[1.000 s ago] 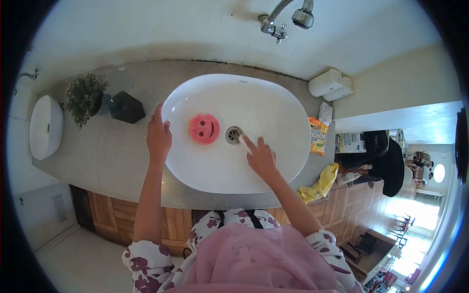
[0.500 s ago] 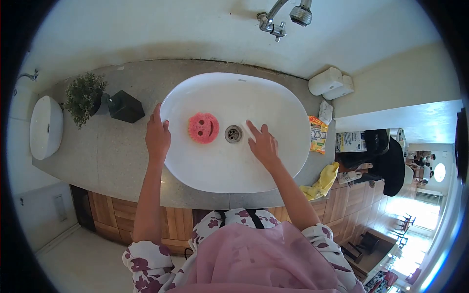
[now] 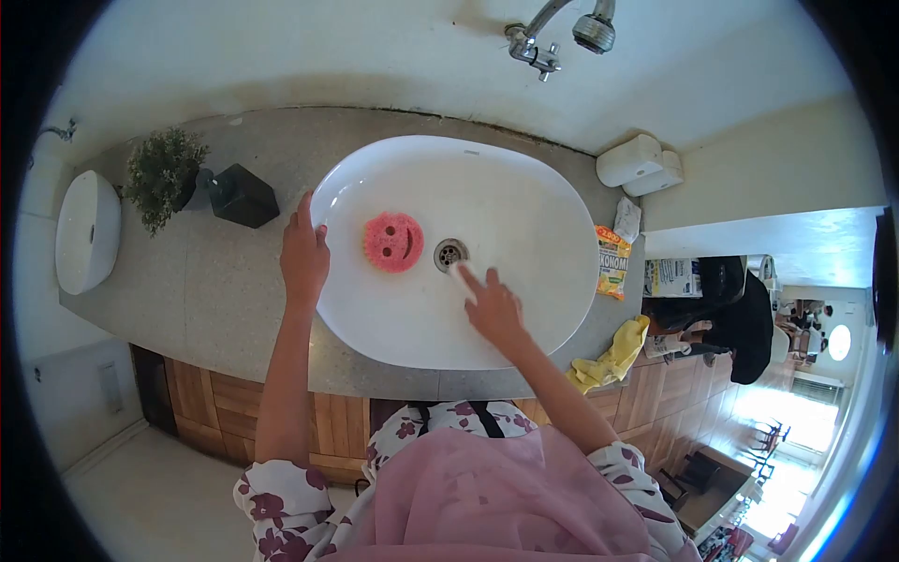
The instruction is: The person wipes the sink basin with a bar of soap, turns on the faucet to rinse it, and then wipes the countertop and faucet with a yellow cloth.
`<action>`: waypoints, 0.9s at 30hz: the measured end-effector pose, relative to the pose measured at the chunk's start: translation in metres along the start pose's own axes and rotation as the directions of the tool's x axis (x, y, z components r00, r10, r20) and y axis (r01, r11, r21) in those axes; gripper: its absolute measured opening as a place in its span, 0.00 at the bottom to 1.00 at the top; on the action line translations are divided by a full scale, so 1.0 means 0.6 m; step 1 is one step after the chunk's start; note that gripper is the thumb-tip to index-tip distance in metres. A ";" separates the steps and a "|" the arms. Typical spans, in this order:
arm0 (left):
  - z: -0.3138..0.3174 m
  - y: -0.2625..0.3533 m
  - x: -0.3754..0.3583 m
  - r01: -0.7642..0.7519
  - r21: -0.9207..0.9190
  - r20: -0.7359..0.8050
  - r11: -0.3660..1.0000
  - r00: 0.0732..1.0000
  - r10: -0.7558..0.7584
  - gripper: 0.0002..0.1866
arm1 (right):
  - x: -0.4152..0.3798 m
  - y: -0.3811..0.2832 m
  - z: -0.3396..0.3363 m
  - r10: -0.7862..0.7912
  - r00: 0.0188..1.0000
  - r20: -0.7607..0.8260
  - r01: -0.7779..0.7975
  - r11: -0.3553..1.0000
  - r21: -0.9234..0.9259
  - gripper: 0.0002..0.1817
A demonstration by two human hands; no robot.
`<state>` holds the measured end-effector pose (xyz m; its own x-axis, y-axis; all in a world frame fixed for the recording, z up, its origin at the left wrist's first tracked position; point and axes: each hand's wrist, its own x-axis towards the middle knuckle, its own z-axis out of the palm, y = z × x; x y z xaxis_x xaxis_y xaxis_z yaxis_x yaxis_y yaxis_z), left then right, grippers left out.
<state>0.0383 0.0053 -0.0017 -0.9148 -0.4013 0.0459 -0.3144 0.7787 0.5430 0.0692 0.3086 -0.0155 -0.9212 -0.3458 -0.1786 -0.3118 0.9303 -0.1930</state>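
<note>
A white oval basin (image 3: 524, 318) sits on the grey counter. My left hand (image 3: 303, 258) grips its left rim, thumb on the inner side and fingers on the outside. Inside the basin, my right hand (image 3: 494, 307) presses a small white block (image 3: 463, 272), which looks like a cleaning sponge, against the bottom just below the metal drain (image 3: 450, 255). The fingers partly cover the block. Left of the drain lies a round pink smiley-face sponge (image 3: 393, 243), touched by neither hand.
Left on the counter are a dark dispenser bottle (image 3: 243, 197), a potted plant (image 3: 161, 173) and another basin (image 3: 89, 232). Along the right stand a yellow packet (image 3: 612, 262) and a yellow cloth (image 3: 613, 356). A faucet (image 3: 534, 51) hangs above. A person in black (image 3: 740, 323) is at far right.
My right hand has moved down and slightly left with the white block, from the right of the drain to just below it. The left hand keeps its hold on the rim.
</note>
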 end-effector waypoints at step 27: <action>0.003 -0.004 0.000 0.004 -0.017 0.013 1.000 1.000 -0.004 0.32 | 0.054 0.017 -0.009 0.024 0.998 -0.055 -0.023 1.000 0.004 0.36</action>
<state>0.0388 0.0040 -0.0044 -0.9167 -0.3982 0.0326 -0.3141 0.7687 0.5572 0.0351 0.3075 -0.0178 -0.9398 -0.3163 -0.1295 -0.2890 0.9376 -0.1931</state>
